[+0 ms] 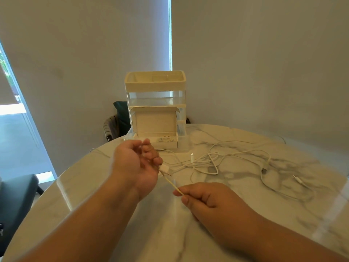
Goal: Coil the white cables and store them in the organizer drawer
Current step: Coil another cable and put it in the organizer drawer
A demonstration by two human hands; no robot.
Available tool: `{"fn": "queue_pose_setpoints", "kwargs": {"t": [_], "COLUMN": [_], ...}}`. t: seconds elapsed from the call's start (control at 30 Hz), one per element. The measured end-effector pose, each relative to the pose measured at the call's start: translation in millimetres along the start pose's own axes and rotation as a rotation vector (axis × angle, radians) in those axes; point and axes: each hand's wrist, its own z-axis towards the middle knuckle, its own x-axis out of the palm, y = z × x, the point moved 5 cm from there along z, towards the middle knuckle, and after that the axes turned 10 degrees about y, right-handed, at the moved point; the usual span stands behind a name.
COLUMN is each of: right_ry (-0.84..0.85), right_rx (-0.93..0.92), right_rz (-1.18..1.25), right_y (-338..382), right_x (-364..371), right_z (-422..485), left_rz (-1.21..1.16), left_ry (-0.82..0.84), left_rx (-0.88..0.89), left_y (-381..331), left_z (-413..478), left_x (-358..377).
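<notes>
Well in front of the organizer (155, 86), the right grip (204, 198) pinches a white cable (171, 183), and the left grip (139, 163) holds its plug end in curled fingers. More loose cables (200, 162) sprawl on the surface (170, 233) closer to the organizer, just right of its pulled-out bottom drawer (183, 145).

A glossy round marble table (245, 233) with grey veining fills the near scene. Pale roller blinds (264, 53) cover the far wall, with a thin strip of daylight (170, 33) between them, and bright window glass (11, 118) shows at left. One dark chair (17, 197) stands near left, another chair (113, 127) beyond the table's far edge.
</notes>
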Motion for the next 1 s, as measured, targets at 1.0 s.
{"fn": "queue_pose_setpoints", "kwargs": {"t": [1.0], "right_ry": [-0.175], "right_rx": [-0.083], "right_rz": [-0.109], "right_y": [-16.0], "right_x": [-17.4], "right_z": [8.6], "left_rz": [-0.308], "left_ry": [0.208], "left_rx": [-0.086], "left_y": [-13.5], "left_z": [-6.2], "left_x": [12.4]}}
